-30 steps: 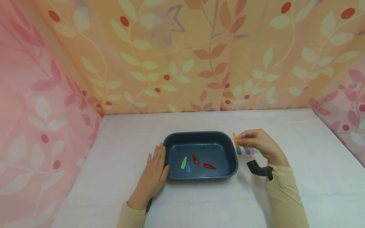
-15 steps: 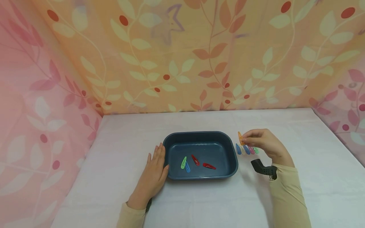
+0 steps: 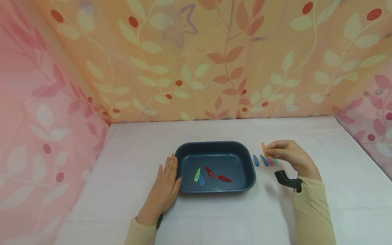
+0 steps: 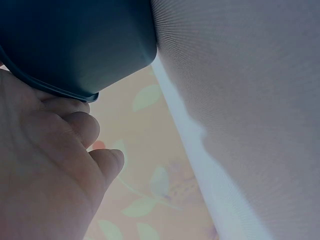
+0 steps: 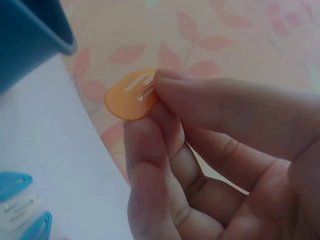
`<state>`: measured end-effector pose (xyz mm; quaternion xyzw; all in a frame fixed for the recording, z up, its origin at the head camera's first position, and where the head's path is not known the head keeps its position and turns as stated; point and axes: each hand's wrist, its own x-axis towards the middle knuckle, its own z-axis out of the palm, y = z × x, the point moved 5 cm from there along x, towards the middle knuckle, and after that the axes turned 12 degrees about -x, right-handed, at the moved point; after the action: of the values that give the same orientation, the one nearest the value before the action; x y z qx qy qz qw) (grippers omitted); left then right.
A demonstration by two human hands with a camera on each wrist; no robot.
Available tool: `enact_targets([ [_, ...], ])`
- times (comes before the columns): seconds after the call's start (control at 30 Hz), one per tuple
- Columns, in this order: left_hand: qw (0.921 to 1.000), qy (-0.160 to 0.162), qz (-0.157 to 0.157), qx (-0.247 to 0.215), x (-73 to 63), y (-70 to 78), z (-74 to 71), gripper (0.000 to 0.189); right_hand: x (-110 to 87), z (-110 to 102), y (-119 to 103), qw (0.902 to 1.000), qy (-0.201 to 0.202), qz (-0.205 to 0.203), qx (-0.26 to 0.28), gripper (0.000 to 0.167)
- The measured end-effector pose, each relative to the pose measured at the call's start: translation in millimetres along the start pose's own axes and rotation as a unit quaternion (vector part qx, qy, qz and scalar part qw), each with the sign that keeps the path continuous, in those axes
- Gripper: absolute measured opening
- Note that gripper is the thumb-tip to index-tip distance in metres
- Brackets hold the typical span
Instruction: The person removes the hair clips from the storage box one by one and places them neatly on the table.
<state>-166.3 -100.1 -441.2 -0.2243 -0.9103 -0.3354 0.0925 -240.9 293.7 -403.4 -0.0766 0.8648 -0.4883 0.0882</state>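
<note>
Between thumb and fingers my right hand [image 3: 289, 154] pinches an orange snap hair clip [image 5: 131, 97], held above the table to the right of the basin. Below it lies a row of hair clips: a blue clip [image 3: 256, 160], a cream one, another blue, a pink clip [image 3: 269, 161] and a green clip [image 3: 275, 162]. My left hand [image 3: 163, 185] rests with straight fingers against the left rim of the dark blue basin [image 3: 214, 191]. Inside the basin are a green clip [image 3: 197, 175], a blue clip [image 3: 201, 179] and two red clips [image 3: 225, 178].
A white cloth [image 3: 214, 221] covers the table. Patterned curtains [image 3: 196, 61] stand behind and at both sides. A black strap-like wrist mount [image 3: 287, 181] sits at the right sleeve.
My right hand has moved to the right with the orange hair clip, from near the basin's right rim to over the row of clips. The left hand has stayed still.
</note>
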Motion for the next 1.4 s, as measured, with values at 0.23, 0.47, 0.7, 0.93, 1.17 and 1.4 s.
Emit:
enact_targets([
  [0.23,1.0,0.001,0.004,0.0,-0.3,0.1,-0.3,0.064,-2.5,-6.1,9.0,0.9997,0.002,0.025,-0.003,0.011],
  [0.47,1.0,0.001,0.007,0.001,-0.6,0.1,-0.2,0.065,-4.9,-11.8,22.5,0.9978,0.001,0.065,-0.011,0.016],
  [0.7,1.0,0.0,0.009,-0.001,-0.5,1.0,-0.5,0.065,-6.5,-16.6,35.4,0.9951,0.002,0.096,-0.024,0.026],
  [0.93,1.0,0.001,0.009,0.0,-0.6,1.4,-0.9,0.065,-6.8,-19.6,44.5,0.994,0.004,0.11,0.001,0.01],
  [1.17,1.0,-0.002,0.006,0.002,-0.6,1.2,-0.9,0.064,-9.0,-21.8,51.6,0.993,0.003,0.118,0.004,0.009],
  [1.4,0.9999,-0.002,0.01,0.001,-0.1,1.5,-1.1,0.063,-11.0,-25.7,59.2,0.9874,0.01,0.141,-0.072,0.025],
])
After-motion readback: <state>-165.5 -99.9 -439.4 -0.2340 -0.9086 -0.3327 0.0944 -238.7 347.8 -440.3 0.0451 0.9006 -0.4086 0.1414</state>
